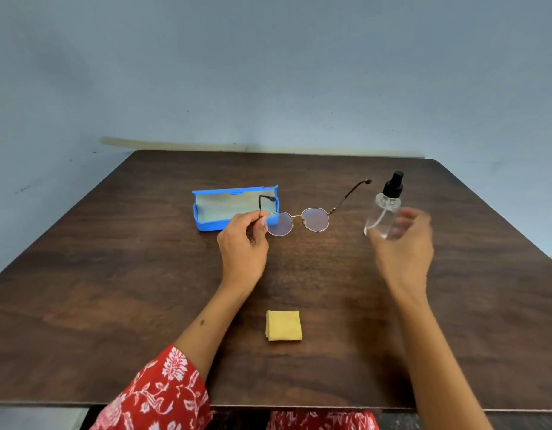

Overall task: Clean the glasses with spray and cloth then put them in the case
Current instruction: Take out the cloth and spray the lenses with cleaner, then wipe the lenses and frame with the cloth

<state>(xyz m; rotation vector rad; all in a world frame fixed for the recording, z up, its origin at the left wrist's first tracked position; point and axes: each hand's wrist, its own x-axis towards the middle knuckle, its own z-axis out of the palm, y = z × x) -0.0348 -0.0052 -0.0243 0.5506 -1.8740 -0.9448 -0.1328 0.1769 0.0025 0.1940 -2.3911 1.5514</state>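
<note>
We pinch the glasses [296,219] by their left hinge in our left hand [242,243] just right of the open blue case [206,225], our blurred right hand [403,243] curls round the spray bottle [384,212] farther right, the folded yellow cloth [283,325] lying nearer us on the counter [113,290]

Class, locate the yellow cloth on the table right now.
In the head view the folded yellow cloth lies untouched on the table near its front edge, centred between the person's two forearms, nearer the viewer than the glasses.
</note>
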